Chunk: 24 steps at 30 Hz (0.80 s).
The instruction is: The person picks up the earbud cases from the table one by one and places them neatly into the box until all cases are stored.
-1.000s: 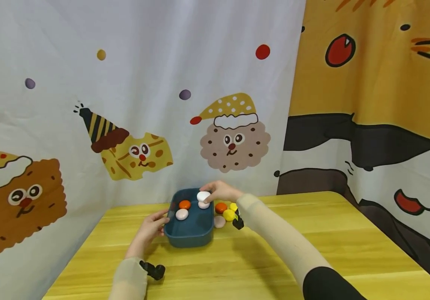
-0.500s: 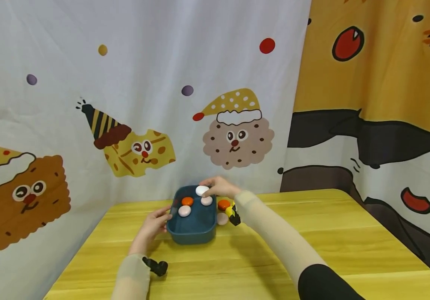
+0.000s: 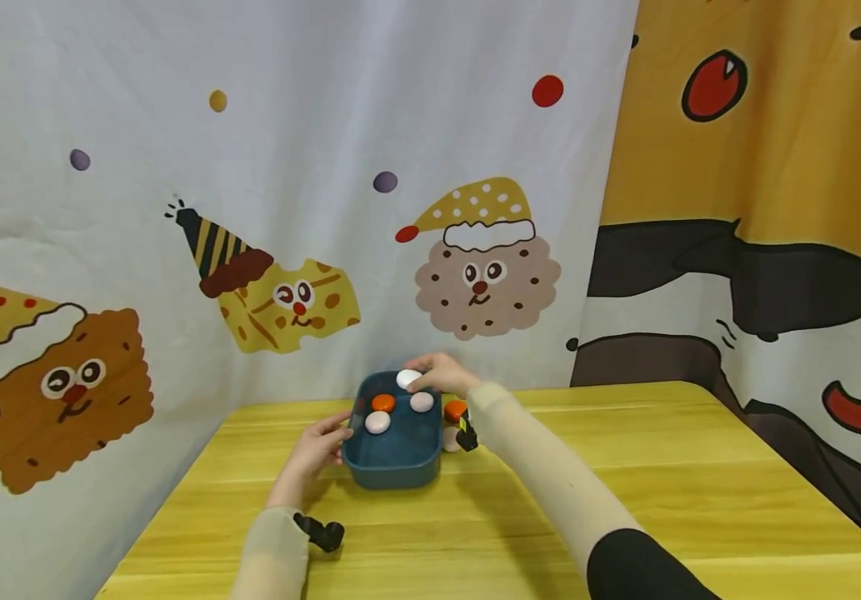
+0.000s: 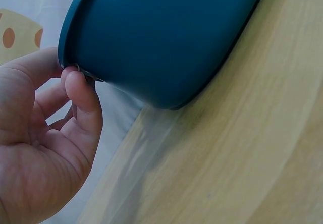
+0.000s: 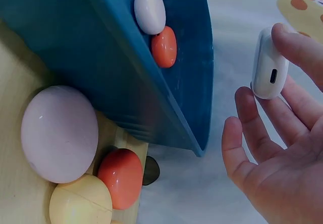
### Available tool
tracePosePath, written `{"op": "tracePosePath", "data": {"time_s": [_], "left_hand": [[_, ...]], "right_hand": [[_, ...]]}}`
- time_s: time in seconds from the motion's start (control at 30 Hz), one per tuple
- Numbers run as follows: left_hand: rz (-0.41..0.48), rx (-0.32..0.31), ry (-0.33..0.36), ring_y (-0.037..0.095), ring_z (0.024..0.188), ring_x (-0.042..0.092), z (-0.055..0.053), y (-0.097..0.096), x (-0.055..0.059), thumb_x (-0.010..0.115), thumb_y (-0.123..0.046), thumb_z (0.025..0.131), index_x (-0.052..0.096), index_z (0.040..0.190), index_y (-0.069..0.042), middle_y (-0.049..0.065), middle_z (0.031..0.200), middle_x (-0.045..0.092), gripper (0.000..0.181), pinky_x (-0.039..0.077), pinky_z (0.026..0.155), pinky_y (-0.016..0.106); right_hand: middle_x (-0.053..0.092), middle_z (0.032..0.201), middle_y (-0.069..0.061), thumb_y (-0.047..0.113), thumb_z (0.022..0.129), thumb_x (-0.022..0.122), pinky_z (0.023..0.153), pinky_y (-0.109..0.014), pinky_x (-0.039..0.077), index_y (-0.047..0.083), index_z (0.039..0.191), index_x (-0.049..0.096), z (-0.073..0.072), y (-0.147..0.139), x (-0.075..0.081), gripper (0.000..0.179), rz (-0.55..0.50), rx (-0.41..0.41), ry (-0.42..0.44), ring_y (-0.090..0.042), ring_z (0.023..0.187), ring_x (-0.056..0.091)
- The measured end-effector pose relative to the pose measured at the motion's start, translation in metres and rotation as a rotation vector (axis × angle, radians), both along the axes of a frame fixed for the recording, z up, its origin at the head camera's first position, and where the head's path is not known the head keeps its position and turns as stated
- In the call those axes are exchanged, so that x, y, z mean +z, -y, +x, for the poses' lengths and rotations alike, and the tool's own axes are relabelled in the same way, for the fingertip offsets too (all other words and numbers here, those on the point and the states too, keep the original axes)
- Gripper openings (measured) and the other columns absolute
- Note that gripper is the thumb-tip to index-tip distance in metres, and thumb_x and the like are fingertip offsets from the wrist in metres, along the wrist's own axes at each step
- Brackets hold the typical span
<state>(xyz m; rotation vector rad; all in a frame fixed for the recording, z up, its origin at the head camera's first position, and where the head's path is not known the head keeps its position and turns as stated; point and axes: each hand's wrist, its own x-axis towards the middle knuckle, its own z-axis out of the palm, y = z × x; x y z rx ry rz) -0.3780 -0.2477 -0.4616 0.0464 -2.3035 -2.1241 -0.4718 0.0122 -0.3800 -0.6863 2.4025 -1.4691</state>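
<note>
My left hand pinches the left rim of a dark blue plastic bin between thumb and fingers; the left wrist view shows the grip at the rim. My right hand holds a white earbud charging case, its small port showing in the right wrist view. In the head view the case overlaps the bin's far right corner. Inside the bin lie an orange rounded piece and two pale pink ones, one on the left, another on the right.
Beside the bin's right wall sit another orange piece, a larger pale pink one and a yellow one. A wood-grain table carries everything. Behind its far edge hangs a printed curtain.
The head view has shifted. My right hand, still holding the white case, has moved slightly farther back from the right pale pink piece. My left hand stays on the rim.
</note>
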Motion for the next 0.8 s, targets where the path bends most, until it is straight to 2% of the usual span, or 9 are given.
{"op": "tracePosePath", "data": {"time_s": [0.23, 0.43, 0.53, 0.67, 0.8], "left_hand": [[0.026, -0.029, -0.009, 0.011, 0.054, 0.047, 0.003, -0.001, 0.006, 0.059, -0.002, 0.092, 0.046, 0.141, 0.005, 0.006, 0.088, 0.053, 0.051, 0.046, 0.05, 0.025], [0.029, -0.065, -0.004, 0.013, 0.055, 0.048, 0.013, -0.004, 0.019, 0.056, 0.0, 0.093, 0.041, 0.142, 0.009, 0.007, 0.087, 0.051, 0.052, 0.047, 0.051, 0.026], [0.033, -0.051, -0.007, 0.012, 0.055, 0.047, 0.011, -0.003, 0.016, 0.057, -0.001, 0.093, 0.043, 0.141, 0.008, 0.007, 0.087, 0.051, 0.051, 0.046, 0.049, 0.024], [0.034, -0.024, -0.01, 0.011, 0.053, 0.046, 0.003, -0.001, 0.005, 0.059, -0.002, 0.093, 0.046, 0.141, 0.005, 0.005, 0.086, 0.051, 0.051, 0.045, 0.048, 0.022], [0.02, -0.011, -0.017, 0.01, 0.052, 0.045, -0.001, 0.0, 0.0, 0.06, -0.003, 0.093, 0.047, 0.141, 0.003, 0.005, 0.085, 0.051, 0.051, 0.045, 0.048, 0.022]], "right_hand": [[0.058, 0.132, -0.011, 0.011, 0.085, 0.074, 0.1, -0.053, 0.04, 0.004, 0.132, 0.06, -0.003, 0.006, 0.001, 0.049, 0.001, -0.034, 0.005, -0.027, 0.117, 0.054], [0.057, 0.133, -0.011, 0.011, 0.084, 0.075, 0.1, -0.053, 0.04, 0.007, 0.128, 0.064, -0.003, 0.008, 0.0, 0.045, -0.003, -0.075, 0.038, -0.027, 0.117, 0.054], [0.059, 0.13, -0.012, 0.011, 0.084, 0.075, 0.099, -0.052, 0.042, 0.005, 0.126, 0.064, -0.004, 0.011, -0.002, 0.044, -0.007, -0.093, 0.035, -0.028, 0.114, 0.055], [0.061, 0.126, -0.013, 0.009, 0.081, 0.077, 0.095, -0.049, 0.045, 0.002, 0.123, 0.065, -0.004, 0.017, -0.006, 0.044, -0.008, -0.129, 0.027, -0.027, 0.111, 0.057], [0.059, 0.129, -0.015, 0.007, 0.08, 0.077, 0.093, -0.049, 0.046, 0.0, 0.125, 0.063, 0.0, 0.022, -0.009, 0.047, 0.002, -0.156, 0.021, -0.028, 0.111, 0.057]]}}
